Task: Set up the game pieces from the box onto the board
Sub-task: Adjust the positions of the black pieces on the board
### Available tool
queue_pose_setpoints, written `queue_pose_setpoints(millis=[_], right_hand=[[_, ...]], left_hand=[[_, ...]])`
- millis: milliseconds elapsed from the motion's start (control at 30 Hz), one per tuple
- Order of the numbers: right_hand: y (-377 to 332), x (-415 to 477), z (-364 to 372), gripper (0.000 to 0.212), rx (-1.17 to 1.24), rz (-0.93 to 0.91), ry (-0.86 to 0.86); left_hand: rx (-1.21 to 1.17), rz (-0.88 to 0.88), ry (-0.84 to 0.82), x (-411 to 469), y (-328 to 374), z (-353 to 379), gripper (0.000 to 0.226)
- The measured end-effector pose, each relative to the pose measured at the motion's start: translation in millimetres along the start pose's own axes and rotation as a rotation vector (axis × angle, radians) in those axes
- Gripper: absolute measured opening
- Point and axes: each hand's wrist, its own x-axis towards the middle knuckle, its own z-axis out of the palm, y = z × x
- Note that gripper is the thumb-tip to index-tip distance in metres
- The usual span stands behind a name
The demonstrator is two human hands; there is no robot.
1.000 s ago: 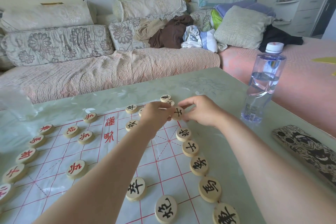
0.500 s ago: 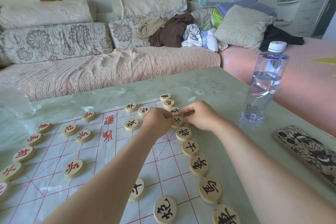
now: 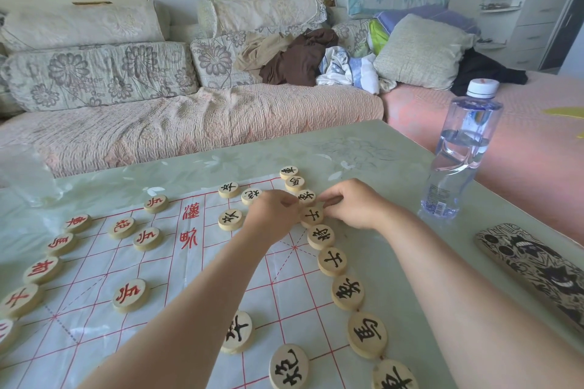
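Head view: the black row (image 3: 347, 292) is laid along the board (image 3: 189, 294)'s right side, running nr to far toward the table (image 3: 395, 167)'s far edge. Mid-row, one piece (image 3: 311, 217) lies flat betw. both hands. L hand (image 3: 275, 213) is seen just left of it, fingers curled, hold not discernible. R hand (image 3: 350, 207) is just right, fingertips (image 3: 330, 199) pinched at its far-right rim. R is judged nearer for any final nudge. Beyond, three more pieces (image 3: 295, 182) close the row.
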Motion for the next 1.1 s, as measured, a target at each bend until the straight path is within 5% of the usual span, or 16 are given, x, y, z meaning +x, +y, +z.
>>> queue_pose_setpoints(millis=[167, 400, 833, 1100], right_hand=[[1.8, 15.8, -0.3, 0.032, -0.099, -0.019, 0.108], [-4.5, 33.8, 8.2, 0.032, -0.196, -0.053, 0.049], [-0.4, 55.6, 5.8, 0.034, -0.143, -0.048, 0.155], [-7.9, 85.7, 6.2, 0.046, -0.104, -0.098, 0.072]], left_hand=[[0.030, -0.029, 0.042, 14.8, 0.3, -6.6, 0.023], [0.123, -0.032, 0.013, 32.8, 5.3, -0.5, 0.026], [0.253, 0.103, 0.110, 59.9, -3.5, -10.9, 0.030], [0.462, 0.067, 0.012, 90.2, -4.1, -15.4, 0.026]])
